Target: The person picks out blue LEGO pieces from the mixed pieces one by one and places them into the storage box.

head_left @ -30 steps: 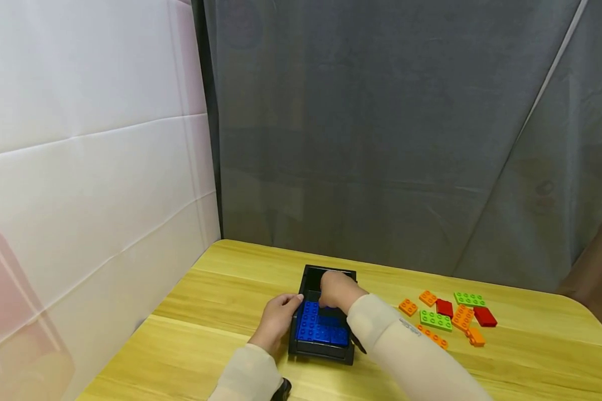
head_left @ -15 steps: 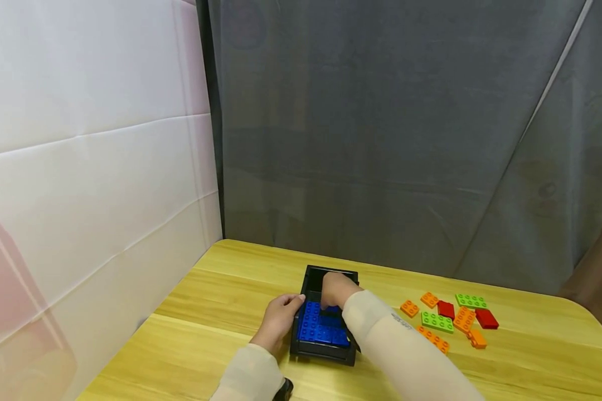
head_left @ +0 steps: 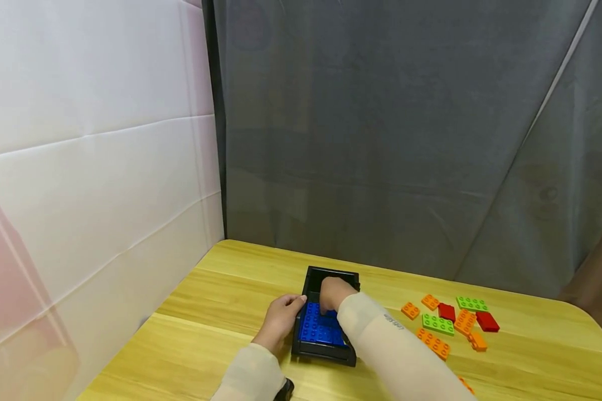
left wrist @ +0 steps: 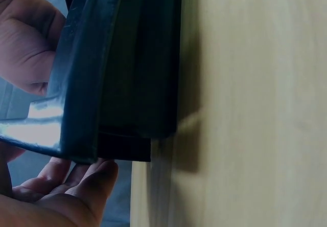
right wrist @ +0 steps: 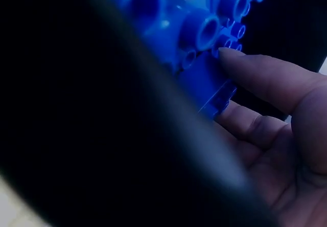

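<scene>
A black plastic tray point(head_left: 324, 352) lies on the table, its near part lined with blue building bricks point(head_left: 313, 328). At its left rim is my left hand point(head_left: 279, 317), gripping the side with the thumb on top. The left wrist view shows the curled fingers point(left wrist: 89, 191) under the tray's edge. Inside the tray, my right hand point(head_left: 335, 294) reaches down. The right wrist view shows its thumb and fingers pinching a blue building brick point(right wrist: 202, 78) beside other studded blue bricks point(right wrist: 204, 30). From the head view, the right fingertips are hidden behind the hand.
To the right of the tray lie loose bricks: green ones point(head_left: 437, 324), red ones point(head_left: 488, 321) and several orange ones point(head_left: 465, 322). One orange brick point(head_left: 433, 343) is close to the right sleeve. A white curtain point(head_left: 105, 167) hangs left, a grey curtain point(head_left: 356, 139) behind the table.
My right hand has shifted slightly nearer within the tray, and the dark gap by the blue bricks shows less. More of the orange bricks shows beside the right sleeve. My left hand keeps its grip.
</scene>
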`<state>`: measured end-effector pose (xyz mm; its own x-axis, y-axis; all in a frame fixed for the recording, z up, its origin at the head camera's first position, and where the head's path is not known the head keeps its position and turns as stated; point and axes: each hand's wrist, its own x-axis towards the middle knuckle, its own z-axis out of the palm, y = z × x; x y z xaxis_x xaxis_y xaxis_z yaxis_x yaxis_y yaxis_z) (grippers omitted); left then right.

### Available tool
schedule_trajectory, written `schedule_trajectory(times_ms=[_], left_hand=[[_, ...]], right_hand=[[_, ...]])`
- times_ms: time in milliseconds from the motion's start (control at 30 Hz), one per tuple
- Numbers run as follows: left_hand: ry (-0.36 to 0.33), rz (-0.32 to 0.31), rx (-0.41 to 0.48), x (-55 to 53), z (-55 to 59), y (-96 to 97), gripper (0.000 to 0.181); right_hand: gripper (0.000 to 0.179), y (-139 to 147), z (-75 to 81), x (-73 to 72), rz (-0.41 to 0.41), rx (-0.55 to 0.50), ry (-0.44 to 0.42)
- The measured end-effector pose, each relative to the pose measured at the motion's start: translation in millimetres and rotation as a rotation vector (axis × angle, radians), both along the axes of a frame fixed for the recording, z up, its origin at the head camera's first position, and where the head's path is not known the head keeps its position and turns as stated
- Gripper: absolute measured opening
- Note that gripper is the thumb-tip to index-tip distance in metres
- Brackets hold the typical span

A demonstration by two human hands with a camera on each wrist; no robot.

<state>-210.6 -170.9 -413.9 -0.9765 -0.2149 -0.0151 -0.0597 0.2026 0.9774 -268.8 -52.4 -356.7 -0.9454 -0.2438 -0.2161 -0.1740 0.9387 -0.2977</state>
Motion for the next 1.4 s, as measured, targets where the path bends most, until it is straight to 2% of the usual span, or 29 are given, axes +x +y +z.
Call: schedule_trajectory(times_ms=[400, 567, 833, 1400], left_hand=[[0.001, 0.006, 0.013, -0.1, -1.6, -0.1, 0.037], [-0.008, 0.004, 0.021, 0.2, -1.1, 0.4, 0.038], [0.013, 0.004, 0.021, 0.1, -1.8, 0.4, 0.036], [0.020, 0.011, 0.010, -0.8, -1.5, 0.3, 0.035]], right_hand=[[0.029, -1.6, -3.6, 1.7, -0.033, -0.011, -0.023], [0.032, -2.3, -6.0, 0.0, -0.014, 0.006, -0.025], [0.034, -4.5, -8.3, -0.8, 0.000, 0.028, -0.028], [0.027, -4.1, -11.4, -2.0, 0.026, 0.018, -0.033]])
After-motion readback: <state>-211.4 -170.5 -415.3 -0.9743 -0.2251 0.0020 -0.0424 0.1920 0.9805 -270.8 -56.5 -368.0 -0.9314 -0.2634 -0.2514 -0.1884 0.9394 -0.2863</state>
